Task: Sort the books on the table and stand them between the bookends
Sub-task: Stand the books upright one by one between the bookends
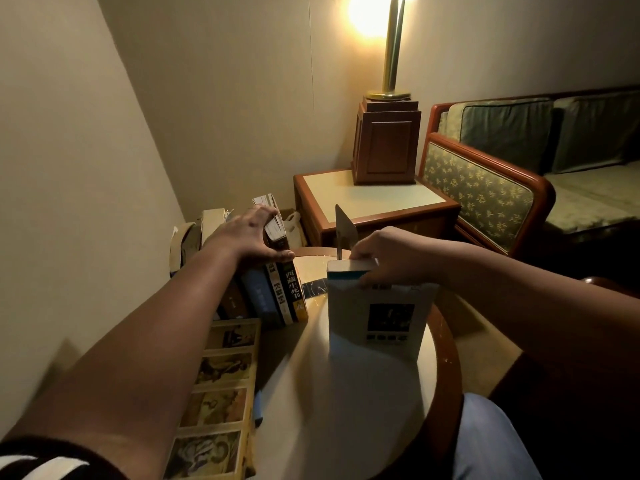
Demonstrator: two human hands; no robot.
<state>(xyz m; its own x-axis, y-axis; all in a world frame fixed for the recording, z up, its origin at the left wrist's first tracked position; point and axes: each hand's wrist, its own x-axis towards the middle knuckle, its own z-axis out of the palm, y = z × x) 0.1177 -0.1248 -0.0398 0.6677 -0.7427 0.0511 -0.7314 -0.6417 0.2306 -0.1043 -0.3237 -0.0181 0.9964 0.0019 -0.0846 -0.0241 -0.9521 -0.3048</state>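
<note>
Green patterned sofa (485,188) with a wood frame fills the far right. The round table (346,410) with the wood rim is right below the camera. Past it there's a square side table (377,202) with a brass lamp (386,143) on a chunky wooden base, switched on.

Both arms reach forward over the round table, the left one along its left side and the right one coming in from the right.

A big picture book (221,393) lies flat at the near left edge. Just beyond it a row of books (270,299) stands spines toward the camera, with a yellow-spined one (294,292) at the right end. A few beige books (194,244) lean by the wall further left.

In the middle of the table, a pale blue-and-white book (377,320) stands upright. The right hand (388,254) pinches its top edge, fingers curled over the far side and thumb on the near cover.

The left hand (249,237) clamps a thick paperback (273,225) at the far end of the row, fingers over the top and thumb underneath. That one's tilted; can't tell if it's seated in the row.

A thin metal bookend (344,226) stands upright just behind the right hand.
</note>
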